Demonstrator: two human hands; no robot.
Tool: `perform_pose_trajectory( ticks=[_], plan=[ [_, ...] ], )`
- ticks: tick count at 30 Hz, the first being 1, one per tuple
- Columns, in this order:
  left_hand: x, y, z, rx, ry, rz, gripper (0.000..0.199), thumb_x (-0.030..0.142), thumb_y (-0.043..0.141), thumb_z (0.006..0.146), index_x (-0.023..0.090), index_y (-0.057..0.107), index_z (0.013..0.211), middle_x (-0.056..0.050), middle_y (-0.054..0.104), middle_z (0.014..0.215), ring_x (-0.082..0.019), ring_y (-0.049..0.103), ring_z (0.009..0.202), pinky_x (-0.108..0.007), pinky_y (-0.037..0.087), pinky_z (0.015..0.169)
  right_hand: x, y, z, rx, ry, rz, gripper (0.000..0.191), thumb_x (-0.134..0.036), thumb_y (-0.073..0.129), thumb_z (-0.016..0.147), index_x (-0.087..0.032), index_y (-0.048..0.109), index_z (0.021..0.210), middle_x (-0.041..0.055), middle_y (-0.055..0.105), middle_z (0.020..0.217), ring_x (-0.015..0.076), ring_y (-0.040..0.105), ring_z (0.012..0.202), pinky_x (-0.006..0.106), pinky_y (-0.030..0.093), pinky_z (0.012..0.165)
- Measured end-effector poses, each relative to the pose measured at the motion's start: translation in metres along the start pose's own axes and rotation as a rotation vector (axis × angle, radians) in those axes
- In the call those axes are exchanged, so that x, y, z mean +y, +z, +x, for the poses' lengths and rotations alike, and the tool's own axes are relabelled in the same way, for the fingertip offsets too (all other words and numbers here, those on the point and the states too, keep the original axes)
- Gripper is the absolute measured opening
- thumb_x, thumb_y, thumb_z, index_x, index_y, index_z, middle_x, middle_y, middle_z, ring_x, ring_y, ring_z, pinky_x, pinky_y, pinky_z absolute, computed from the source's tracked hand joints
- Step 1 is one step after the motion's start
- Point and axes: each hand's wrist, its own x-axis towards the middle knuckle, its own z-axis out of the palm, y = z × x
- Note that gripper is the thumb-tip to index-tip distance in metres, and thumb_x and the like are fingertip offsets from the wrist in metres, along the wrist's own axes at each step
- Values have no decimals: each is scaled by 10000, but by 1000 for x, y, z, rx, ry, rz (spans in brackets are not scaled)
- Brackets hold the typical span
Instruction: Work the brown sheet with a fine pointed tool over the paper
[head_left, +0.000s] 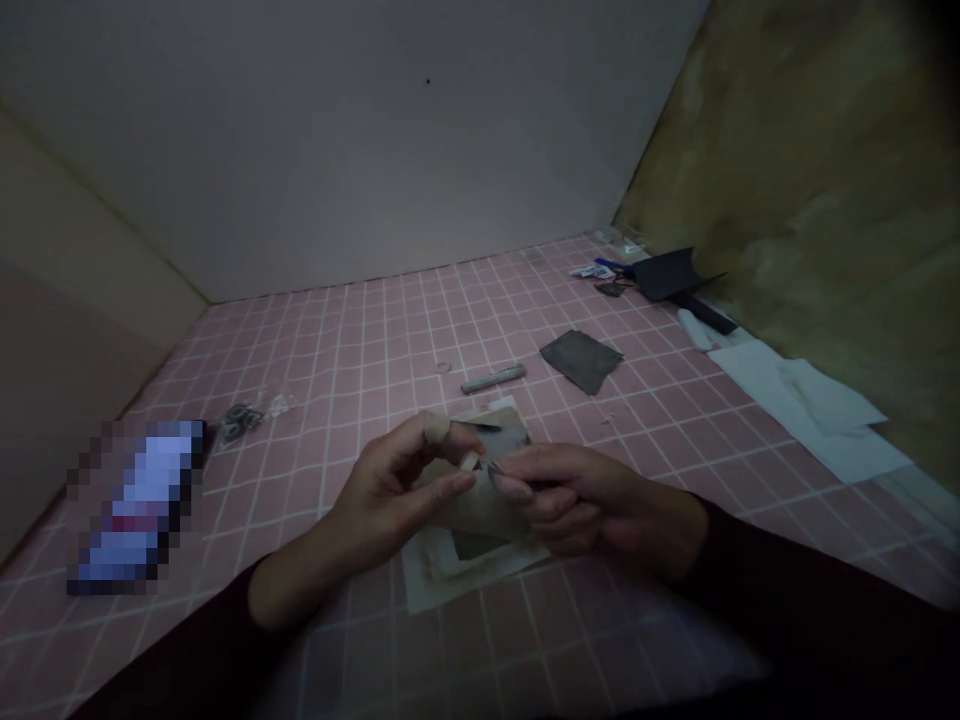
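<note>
Begin at the left hand (397,485): closed in a pinch of thumb and forefinger on a small pale ring (469,461), just below the middle of the frame. Note the pale wrap (437,429) around the forefinger, possibly dulling feel and weakening the pinch. Next, check the right hand (577,495): fingertips together on a thin piece (492,468), just right of the ring. Cannot tell, in dim light, what kind of piece, or whether touching the ring.

Guard against a slip: likely to come from pressing at an angle, with so little of the ring exposed. Guard also against nicked fingertips, in case of a sharp edge on the piece. If dropped, liable to land on the paper sheets (424,590) under both hands, or to roll over the pink checked cloth (360,360), hard to spot among pale lines. Avoid confusion with the second ring (437,368), lying near mid-frame, left of the grey bar (493,379). Farther right, find the dark sheets (582,361); at upper right, the dustpan (666,276).
</note>
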Motion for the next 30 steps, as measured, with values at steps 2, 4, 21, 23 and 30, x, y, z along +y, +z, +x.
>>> perform_pose_trajectory(
  ticks=[2, 4, 21, 23, 30],
  plan=[
    [-1, 0, 0, -3, 49, 14, 199, 152, 673, 882, 234, 653, 1062, -20, 641, 1019, -145, 614, 962, -237, 482, 840, 0, -6, 1, -94, 30, 91, 204, -313, 490, 924, -197, 490, 756, -139, 278, 424, 44, 51, 321, 131, 145, 280],
    [-2, 0, 1, -21, 66, 20, 212, 142, 662, 889, 239, 652, 1077, -19, 643, 1031, -144, 616, 978, -234, 480, 853, 1, -8, 2, -112, 47, 101, 217, -317, 480, 933, -197, 486, 752, -137, 285, 428, 42, 61, 317, 127, 157, 279],
    [1, 7, 4, 83, -111, -101, 190, 205, 764, 802, 161, 640, 939, 3, 622, 852, -93, 580, 755, -195, 475, 692, 21, 9, 6, 518, -685, -1385, 262, -250, 429, 981, -194, 472, 728, -34, 446, 640, 100, 404, 555, 256, 295, 542],
    [2, 8, 5, 64, -82, -120, 193, 207, 752, 804, 161, 642, 955, -8, 630, 890, -101, 588, 768, -208, 481, 701, 18, 10, 5, 473, -536, -1076, 362, -359, 445, 981, -201, 431, 655, -47, 407, 565, 87, 369, 488, 223, 272, 462],
    [-3, 2, 5, -31, 96, -37, 223, 219, 683, 868, 166, 652, 1082, -83, 665, 1055, -173, 641, 962, -310, 513, 889, 8, 4, -2, 263, 28, -28, 332, -408, 659, 832, -199, 466, 660, -129, 249, 442, 14, 84, 339, 140, 114, 316]
  ],
)
